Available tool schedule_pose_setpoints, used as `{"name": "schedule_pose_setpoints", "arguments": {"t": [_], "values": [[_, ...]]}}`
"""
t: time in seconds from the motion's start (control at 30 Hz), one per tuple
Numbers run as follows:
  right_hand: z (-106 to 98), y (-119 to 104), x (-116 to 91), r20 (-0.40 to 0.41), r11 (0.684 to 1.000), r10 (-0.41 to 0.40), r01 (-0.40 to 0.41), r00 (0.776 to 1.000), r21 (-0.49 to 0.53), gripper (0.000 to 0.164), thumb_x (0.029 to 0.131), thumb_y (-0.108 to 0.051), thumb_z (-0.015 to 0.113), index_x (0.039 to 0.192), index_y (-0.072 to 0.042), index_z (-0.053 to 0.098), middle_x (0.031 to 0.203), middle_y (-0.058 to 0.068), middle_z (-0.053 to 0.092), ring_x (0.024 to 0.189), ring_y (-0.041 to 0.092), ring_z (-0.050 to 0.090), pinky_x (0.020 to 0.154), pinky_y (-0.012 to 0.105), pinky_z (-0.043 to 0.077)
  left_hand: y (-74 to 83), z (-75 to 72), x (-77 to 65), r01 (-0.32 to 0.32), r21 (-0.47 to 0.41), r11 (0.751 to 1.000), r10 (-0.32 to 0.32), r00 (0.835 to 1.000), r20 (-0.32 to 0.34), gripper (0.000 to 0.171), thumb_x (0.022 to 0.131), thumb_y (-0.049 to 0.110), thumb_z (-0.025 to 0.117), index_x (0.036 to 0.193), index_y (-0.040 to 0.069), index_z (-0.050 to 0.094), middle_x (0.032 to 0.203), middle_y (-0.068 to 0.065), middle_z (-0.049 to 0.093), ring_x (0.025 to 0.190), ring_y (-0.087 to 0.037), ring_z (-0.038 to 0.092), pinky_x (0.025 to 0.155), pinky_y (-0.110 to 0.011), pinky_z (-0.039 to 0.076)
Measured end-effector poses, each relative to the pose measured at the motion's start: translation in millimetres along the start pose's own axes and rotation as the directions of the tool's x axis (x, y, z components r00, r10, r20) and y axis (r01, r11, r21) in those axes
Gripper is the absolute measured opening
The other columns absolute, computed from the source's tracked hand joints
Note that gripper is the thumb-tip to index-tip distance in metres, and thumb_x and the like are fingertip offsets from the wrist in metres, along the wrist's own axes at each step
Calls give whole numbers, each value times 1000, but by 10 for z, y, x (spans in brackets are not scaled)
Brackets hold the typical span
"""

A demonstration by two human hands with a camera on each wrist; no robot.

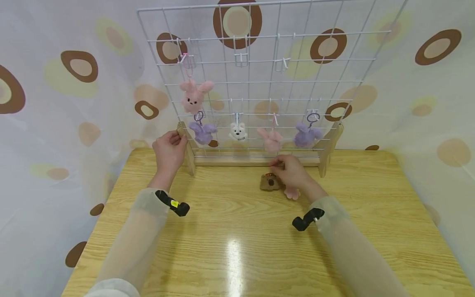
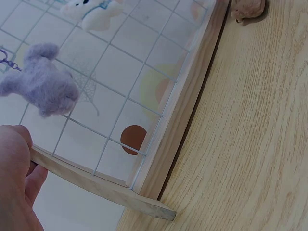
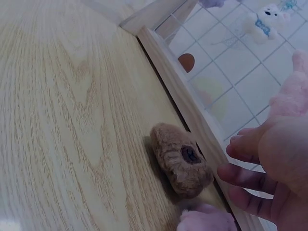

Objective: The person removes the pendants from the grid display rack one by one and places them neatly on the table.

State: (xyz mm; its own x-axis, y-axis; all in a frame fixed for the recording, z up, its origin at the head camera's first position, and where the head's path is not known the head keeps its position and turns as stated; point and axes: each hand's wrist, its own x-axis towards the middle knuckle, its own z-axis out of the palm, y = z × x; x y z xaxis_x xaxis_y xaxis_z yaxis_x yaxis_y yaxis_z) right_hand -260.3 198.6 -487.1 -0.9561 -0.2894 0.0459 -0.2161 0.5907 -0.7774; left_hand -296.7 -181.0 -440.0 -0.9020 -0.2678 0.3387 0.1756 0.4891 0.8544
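Clearly the right hand [image 1: 291, 171] is the nearer one: the brown toy [image 1: 270, 182] lies on the table [image 1: 208, 231] close to its back edge, just beside the fingertips and on the person's side of them. Its long axis runs left to right, roughly along the wooden bar [image 1: 230, 160] of the rack [image 1: 259, 82], so the hand meets it from above and from its right end. That hand's grip is loose — the fingers bent a little and parted, nothing seen between them, and apart from the toy in the right wrist view. A small pink toy [image 1: 292, 193] lies just right of the brown one, partly hidden beneath the hand.

Well apart, toward the table's back left corner, the left hand [image 1: 170, 150] grips the left leg [image 1: 190, 159] of the rack.

No box or tray shows; hooks carry the rest. A pink rabbit [image 1: 193, 100] hangs upper left — below it, left to right, come a purple toy [image 1: 202, 133], a white bear [image 1: 238, 131], a pink plush [image 1: 271, 140] and a second purple plush [image 1: 305, 135]
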Motion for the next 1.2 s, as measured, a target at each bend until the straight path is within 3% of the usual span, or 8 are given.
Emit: {"name": "schedule_pose_setpoints", "arguments": {"t": [0.23,0.5,0.73,0.87,1.0,1.2], "values": [[-56,-111,-105,-13,997,-79,79,997,-5,14,101,-4,70,112,4,75,105,14,75,64,18,57,55,28,49,13,-3,-2,-12,-5,1000,12,1000,-2,25,100,11,71,117,-7,75,107,-24,77,100,-31,77,86,-36,64],[-131,-363,-224,-11,982,-183,183,983,41,12,102,-8,71,110,0,76,96,11,75,71,21,63,54,27,50,26,-17,5,4,-2,1000,-4,1000,5,26,101,11,71,119,-7,75,109,-24,77,101,-30,77,86,-34,64],[-246,-661,-302,-4,976,-183,182,983,117,14,103,-10,70,113,-1,74,98,13,73,70,21,61,52,25,49,46,-25,1,19,2,1000,-19,1000,11,26,101,12,71,118,-6,75,108,-23,77,101,-29,77,86,-35,64],[-323,-826,-297,-18,955,-261,261,965,139,12,102,-7,70,111,0,75,102,11,73,68,25,63,53,25,51,48,-23,1,23,1,1000,-23,1000,13,25,101,12,71,118,-6,75,108,-23,77,101,-29,77,86,-35,64],[-395,-1008,-280,-38,924,-360,362,932,122,10,101,-3,71,109,1,76,100,10,74,68,23,64,55,25,52,46,-24,-4,24,-4,1000,-24,1000,14,26,101,12,71,118,-6,75,108,-23,77,101,-29,77,86,-35,64],[-485,-1292,-255,-30,928,-351,352,936,125,11,102,-5,70,110,2,75,97,8,75,69,20,65,56,26,52,56,-22,-14,29,-4,1000,-29,999,15,26,101,12,71,118,-6,75,108,-23,77,101,-29,77,87,-36,64]]}}
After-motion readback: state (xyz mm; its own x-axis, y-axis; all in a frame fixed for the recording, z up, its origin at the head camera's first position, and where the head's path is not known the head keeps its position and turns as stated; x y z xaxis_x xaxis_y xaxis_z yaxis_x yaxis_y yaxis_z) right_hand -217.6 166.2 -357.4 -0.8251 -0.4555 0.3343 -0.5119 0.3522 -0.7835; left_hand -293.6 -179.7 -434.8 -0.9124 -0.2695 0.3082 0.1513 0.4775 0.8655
